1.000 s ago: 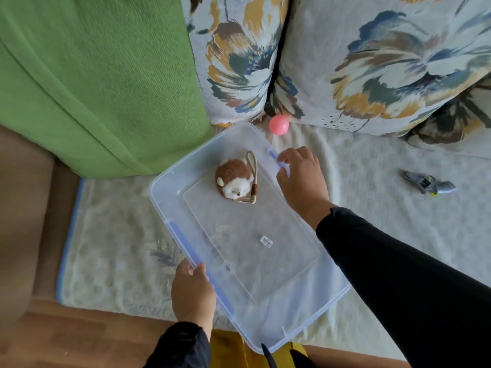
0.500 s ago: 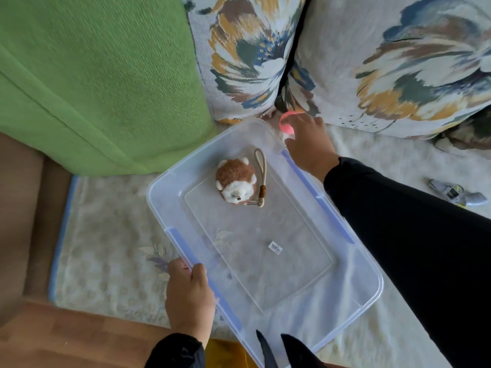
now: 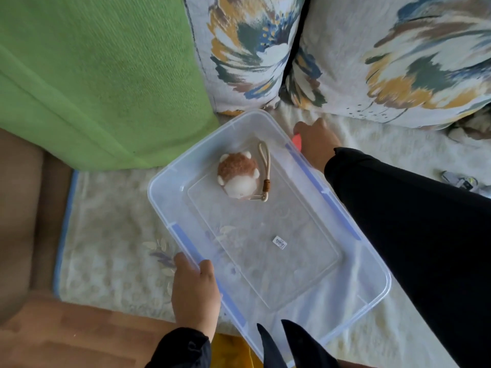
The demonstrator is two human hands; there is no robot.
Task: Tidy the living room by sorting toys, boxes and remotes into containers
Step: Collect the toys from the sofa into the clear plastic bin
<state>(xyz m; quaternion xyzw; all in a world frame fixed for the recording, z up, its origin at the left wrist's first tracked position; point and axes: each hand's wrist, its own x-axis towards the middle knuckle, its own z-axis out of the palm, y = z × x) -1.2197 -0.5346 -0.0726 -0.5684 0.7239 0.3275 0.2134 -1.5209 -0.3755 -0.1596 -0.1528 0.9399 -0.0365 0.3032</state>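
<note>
At nine o'clock lies a bright green knitted blanket (image 3: 101, 75), draped over the brown sofa arm (image 3: 18, 208). Below it, at seven o'clock, the left hand (image 3: 195, 293) grips the near long rim of the clear rectangular plastic storage box with blue clips (image 3: 372, 301), thumb over the edge and fingers curled beneath. The box rests on the cream patterned sofa cover (image 3: 111, 251). Inside it, toward its twelve o'clock end, sits a small round brown-and-white plush toy (image 3: 237, 176) with a beige cord loop (image 3: 265, 171) at its three o'clock side. Just outside the box's far corner, at one o'clock, the right hand (image 3: 316, 140) closes round a pink ball (image 3: 297, 141), which peeks out only as a sliver against the rim. Two floral cushions (image 3: 385, 54) stand at twelve o'clock. At three o'clock, beyond the black sleeve (image 3: 414, 235), lies a small grey toy (image 3: 461, 181), too blurred to identify.
</note>
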